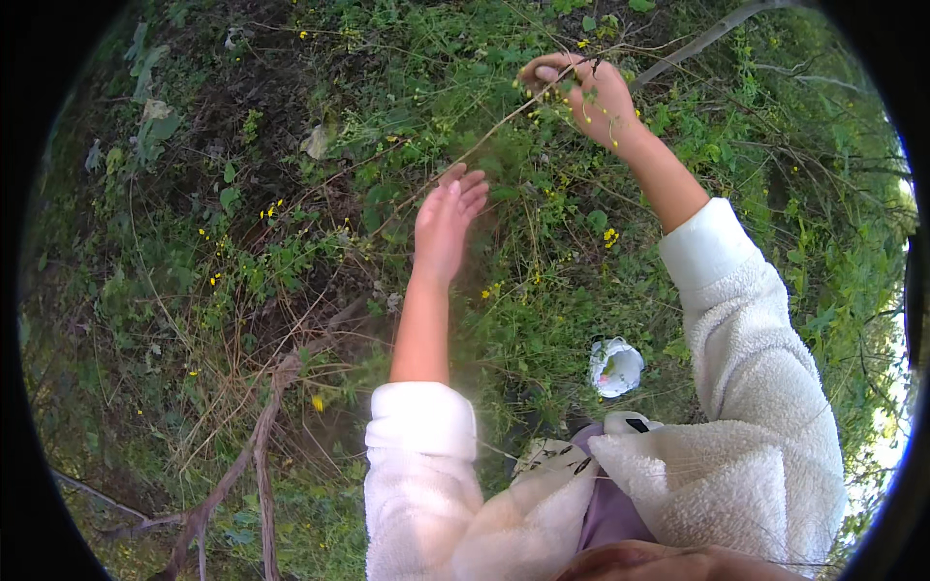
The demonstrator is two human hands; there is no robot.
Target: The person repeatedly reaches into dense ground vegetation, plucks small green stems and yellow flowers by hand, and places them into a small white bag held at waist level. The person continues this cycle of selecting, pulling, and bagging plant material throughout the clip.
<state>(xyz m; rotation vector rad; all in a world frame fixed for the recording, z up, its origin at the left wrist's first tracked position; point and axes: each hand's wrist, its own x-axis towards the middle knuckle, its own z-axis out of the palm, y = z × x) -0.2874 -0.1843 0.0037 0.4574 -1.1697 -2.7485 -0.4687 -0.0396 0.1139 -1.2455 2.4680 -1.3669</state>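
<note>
My right hand (599, 102) is up at the top, with its fingers curled around a thin dry stem (501, 125). Small yellow-green buds (541, 102) on fine stalks hang about its fingers and palm. From there the stem slants down to the left and passes close to the fingertips of my left hand (447, 221). That hand is slightly blurred, its fingers are extended, and no object shows in it. Whether its fingertips touch the stem I cannot tell. Green undergrowth with yellow flowers (610, 237) lies below both hands.
A white open-topped container or bag (616, 367) with something yellow-green inside stands on the ground near me. A forked woody branch (265, 436) rises at lower left. Another grey branch (708, 40) crosses the upper right. Dry twigs (225, 378) tangle on the left.
</note>
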